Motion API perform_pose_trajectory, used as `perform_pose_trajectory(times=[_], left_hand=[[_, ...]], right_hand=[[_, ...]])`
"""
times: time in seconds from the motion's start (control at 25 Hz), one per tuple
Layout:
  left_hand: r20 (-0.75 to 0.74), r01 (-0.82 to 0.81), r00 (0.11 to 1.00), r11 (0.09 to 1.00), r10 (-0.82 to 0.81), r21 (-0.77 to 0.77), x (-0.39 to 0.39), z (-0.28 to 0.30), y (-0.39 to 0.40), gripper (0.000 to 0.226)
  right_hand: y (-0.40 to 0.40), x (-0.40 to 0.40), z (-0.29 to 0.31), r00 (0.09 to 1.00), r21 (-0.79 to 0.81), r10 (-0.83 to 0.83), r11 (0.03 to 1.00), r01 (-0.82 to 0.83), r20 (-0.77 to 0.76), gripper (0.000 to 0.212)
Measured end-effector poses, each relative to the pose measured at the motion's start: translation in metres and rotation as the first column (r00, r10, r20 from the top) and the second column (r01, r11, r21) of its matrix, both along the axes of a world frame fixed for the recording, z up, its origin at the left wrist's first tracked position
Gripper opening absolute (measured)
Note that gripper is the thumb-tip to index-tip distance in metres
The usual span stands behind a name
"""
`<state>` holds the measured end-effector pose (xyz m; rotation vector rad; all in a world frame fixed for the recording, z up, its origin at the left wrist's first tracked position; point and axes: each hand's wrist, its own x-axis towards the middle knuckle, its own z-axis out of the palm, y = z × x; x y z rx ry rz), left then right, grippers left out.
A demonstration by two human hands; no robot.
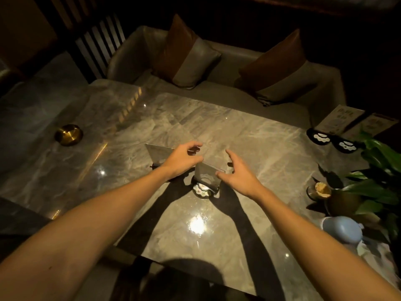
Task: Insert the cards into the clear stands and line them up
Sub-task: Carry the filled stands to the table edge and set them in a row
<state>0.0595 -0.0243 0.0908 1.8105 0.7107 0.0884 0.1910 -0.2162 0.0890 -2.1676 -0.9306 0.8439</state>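
Two clear stands are upright on the marble table [249,213]. The left clear stand [157,154] is wide and partly hidden by my left hand [183,161], whose curled fingers bracket its right top corner with a gap. The smaller clear stand [205,173] rises from a round black base near a round button disc [201,190]. My right hand [237,173] is spread beside it, thumb tip at its right edge. Two printed cards [339,118] [378,124] lie at the far right edge. Whether a card is inside either stand cannot be told.
A brass bowl [68,134] sits at the left. On the right are two black bases with white marks [320,136], a leafy plant [377,170], a toothpick holder [322,189] and a pale blue teapot [340,229]. A sofa with cushions [188,55] lies beyond the table.
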Motion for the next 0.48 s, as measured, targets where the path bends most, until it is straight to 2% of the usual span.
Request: perform_pose_trajectory(times=[0.08,0.2,0.36,0.44,0.48], left_hand=[[-0.02,0.021,1.0,1.0,-0.021,0.011,-0.008,-0.01,-0.003,0.054],[-0.043,0.055,0.998,0.998,-0.055,0.004,-0.013,-0.025,-0.007,0.051],[-0.053,0.056,0.997,0.997,-0.053,0.051,-0.01,-0.04,-0.005,0.018],[-0.053,0.038,0.998,0.997,-0.034,0.069,-0.003,-0.041,-0.003,0.005],[-0.045,0.041,0.998,0.997,-0.038,0.07,0.0,-0.04,-0.001,0.005]], right_hand=[[-0.002,-0.012,-0.008,0.999,-0.002,0.035,0.999,-0.035,-0.018,0.094],[-0.001,-0.021,-0.017,0.999,0.014,0.034,0.999,-0.034,-0.013,0.072],[0.005,-0.015,-0.024,0.999,-0.009,-0.022,1.0,0.022,0.032,0.014],[0.006,-0.007,-0.023,0.998,-0.015,-0.047,0.999,0.047,0.031,0.003],[0.006,-0.003,-0.019,0.997,-0.006,-0.075,0.997,0.075,-0.005,0.005]])
